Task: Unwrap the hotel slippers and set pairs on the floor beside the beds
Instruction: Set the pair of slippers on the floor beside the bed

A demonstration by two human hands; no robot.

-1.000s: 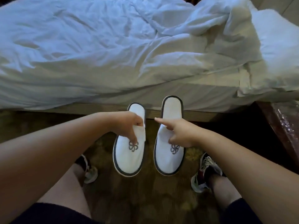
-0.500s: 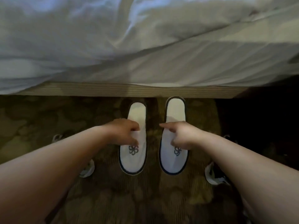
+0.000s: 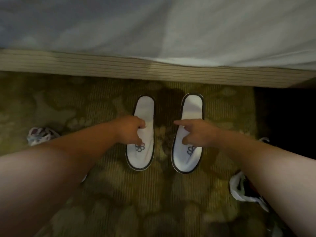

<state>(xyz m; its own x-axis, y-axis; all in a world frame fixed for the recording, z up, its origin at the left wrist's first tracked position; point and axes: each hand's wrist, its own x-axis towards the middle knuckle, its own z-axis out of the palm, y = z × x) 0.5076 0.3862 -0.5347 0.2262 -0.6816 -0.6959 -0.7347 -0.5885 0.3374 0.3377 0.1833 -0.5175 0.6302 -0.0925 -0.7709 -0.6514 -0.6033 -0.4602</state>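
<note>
I see my left hand (image 3: 130,130) pinching the upper of the left slipper (image 3: 142,134) and my right hand (image 3: 196,132) gripping the right slipper (image 3: 189,134). Both white slippers sit on the patterned carpet (image 3: 106,194) just beside the bed base (image 3: 153,69), heels toward it, slightly apart.

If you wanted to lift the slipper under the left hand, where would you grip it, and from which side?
Probably at the front edge of its soft upper band, where the left hand already pinches the left slipper. Come from above, on the open heel end nearer the bed frame: the sole lies flat on the carpet, so only the band's raised lip offers fingers a hold.
</note>
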